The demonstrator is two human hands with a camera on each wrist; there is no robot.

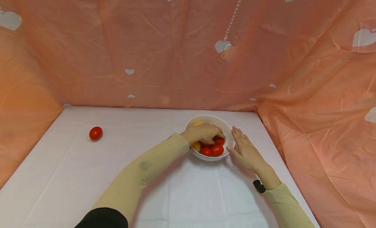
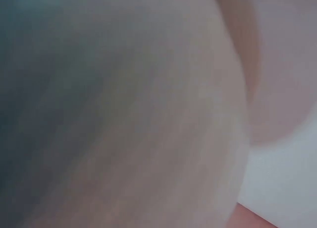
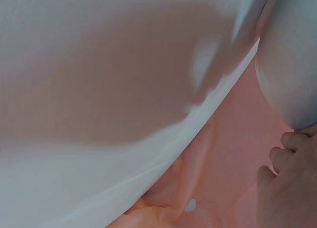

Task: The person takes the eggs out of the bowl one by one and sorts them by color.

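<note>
A white bowl [image 1: 208, 158] stands toward the back right of the table, holding several red tomatoes [image 1: 217, 150] and yellow fruits [image 1: 196, 146]. My left hand [image 1: 205, 132] reaches into it from the left, fingers and thumb bent down around a red tomato [image 1: 219, 140] that they partly hide. Against the bowl's right side, my right hand [image 1: 245, 153] rests with straight fingers, its thumb apart at the rim. The right wrist view shows this hand [image 3: 292, 188] beside the bowl's curved wall [image 3: 292, 64]. A blurred pale surface fills most of the left wrist view.
A single red tomato [image 1: 95, 133] lies at the far left of the white-covered table [image 1: 132, 123]. An orange cloth [image 1: 176, 58] with pale hearts hangs behind the table and along both sides. The right arm's shadow [image 3: 114, 84] falls on the tabletop.
</note>
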